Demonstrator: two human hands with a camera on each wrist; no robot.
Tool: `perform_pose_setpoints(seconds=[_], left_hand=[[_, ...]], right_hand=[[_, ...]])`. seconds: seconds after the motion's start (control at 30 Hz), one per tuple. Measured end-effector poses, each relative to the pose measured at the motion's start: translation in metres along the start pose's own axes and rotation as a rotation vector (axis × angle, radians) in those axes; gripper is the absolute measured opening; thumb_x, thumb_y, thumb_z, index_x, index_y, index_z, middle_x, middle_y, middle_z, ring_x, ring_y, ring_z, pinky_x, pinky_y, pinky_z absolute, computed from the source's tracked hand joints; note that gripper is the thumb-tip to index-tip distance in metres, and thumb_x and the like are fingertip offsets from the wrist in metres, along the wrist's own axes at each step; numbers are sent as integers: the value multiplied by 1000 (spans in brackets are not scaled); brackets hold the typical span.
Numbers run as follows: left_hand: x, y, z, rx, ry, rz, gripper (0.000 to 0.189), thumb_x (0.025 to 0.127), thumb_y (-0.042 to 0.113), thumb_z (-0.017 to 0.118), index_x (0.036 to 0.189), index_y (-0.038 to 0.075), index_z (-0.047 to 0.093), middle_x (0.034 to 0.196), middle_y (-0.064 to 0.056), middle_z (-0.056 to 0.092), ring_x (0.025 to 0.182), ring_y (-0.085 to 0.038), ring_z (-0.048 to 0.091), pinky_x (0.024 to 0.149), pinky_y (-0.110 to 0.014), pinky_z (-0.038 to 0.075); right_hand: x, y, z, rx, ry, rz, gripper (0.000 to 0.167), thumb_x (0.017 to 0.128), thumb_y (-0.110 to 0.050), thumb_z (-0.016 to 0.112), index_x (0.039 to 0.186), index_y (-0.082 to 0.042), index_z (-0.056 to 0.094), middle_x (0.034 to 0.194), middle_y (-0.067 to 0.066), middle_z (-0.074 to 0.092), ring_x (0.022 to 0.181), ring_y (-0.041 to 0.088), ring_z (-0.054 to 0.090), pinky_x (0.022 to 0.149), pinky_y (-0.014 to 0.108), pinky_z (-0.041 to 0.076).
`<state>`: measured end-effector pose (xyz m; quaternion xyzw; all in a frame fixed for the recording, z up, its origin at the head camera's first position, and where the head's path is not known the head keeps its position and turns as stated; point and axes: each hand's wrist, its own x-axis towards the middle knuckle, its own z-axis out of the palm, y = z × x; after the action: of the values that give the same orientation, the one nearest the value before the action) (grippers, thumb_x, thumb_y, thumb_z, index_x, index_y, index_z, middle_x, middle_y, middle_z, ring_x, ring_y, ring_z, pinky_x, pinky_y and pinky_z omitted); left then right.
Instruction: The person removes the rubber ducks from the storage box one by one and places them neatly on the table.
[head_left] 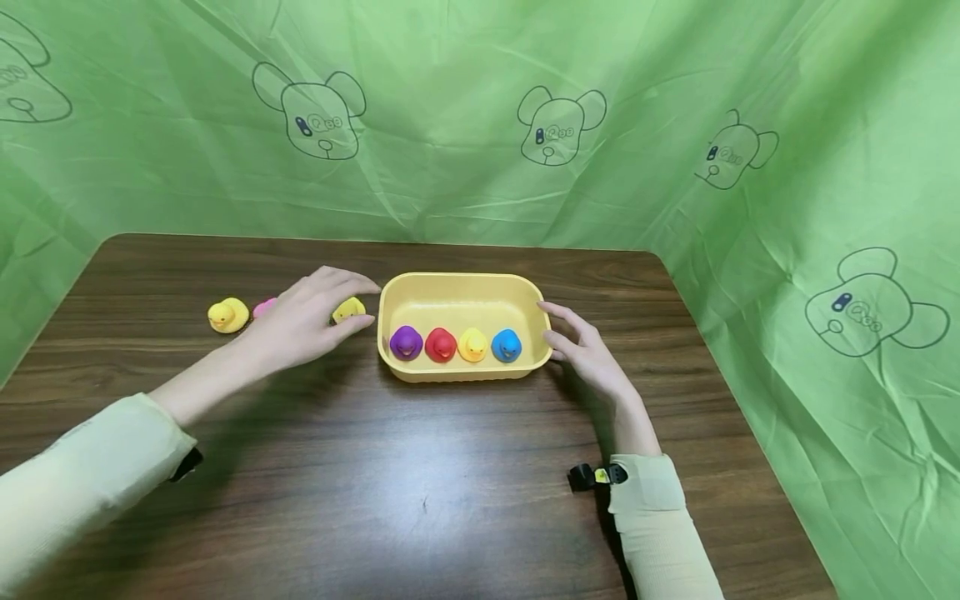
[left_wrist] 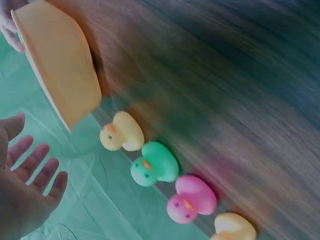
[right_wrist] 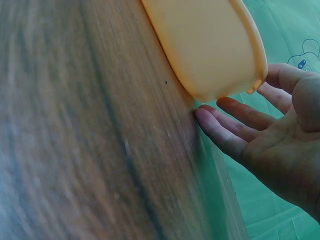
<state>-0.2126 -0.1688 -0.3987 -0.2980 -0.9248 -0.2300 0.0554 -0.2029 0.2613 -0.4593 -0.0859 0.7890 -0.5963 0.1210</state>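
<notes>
Left hand (head_left: 303, 321) holds nothing, fingers loosely extended, just left of the tray (head_left: 461, 374); the right hand (head_left: 588, 354), fingers likewise extended, touches the tray's right end. Inside the tray, along its near side, sit a purple duck (head_left: 406, 342), red duck (head_left: 440, 344), yellow duck (head_left: 472, 344) and blue duck (head_left: 507, 345). The tray looks light, stiff and fairly slick: best held at both ends, kept level lest the probably soft ducks slide. Left of the tray, the head view hides a green duck (left_wrist: 155, 164) and part of a pink duck (left_wrist: 191, 199); the left wrist view cuts off the farthest yellow duck (head_left: 228, 316). Left fingertip contact with the tray is unclear.
</notes>
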Motion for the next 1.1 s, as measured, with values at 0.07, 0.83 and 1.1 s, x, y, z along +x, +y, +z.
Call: perform_pose_setpoints(seconds=[0.07, 0.83, 1.1], left_hand=[[3, 3, 4, 18, 0, 36, 41, 97, 25, 72, 134, 9, 64, 135, -13, 66, 131, -35, 55, 110, -61, 43], [30, 26, 43, 192, -122, 179, 36, 93, 30, 76, 123, 10, 71, 123, -12, 67, 124, -33, 57, 109, -56, 43], [32, 23, 48, 216, -145, 185, 34, 93, 31, 76, 119, 10, 73, 116, -11, 68, 117, -32, 58, 103, -54, 46]], right_hand=[[0, 0, 0, -7, 1, 1, 51, 107, -18, 56, 156, -17, 43, 155, 17, 49, 132, 38, 58, 90, 24, 60], [1, 1, -1, -8, 4, 10, 51, 107, -18, 56, 156, -17, 43, 157, 15, 47, 131, 37, 59, 89, 24, 60], [1, 1, -2, -29, 0, 9, 52, 106, -21, 57, 156, -19, 44, 159, 12, 46, 132, 36, 58, 90, 26, 60]])
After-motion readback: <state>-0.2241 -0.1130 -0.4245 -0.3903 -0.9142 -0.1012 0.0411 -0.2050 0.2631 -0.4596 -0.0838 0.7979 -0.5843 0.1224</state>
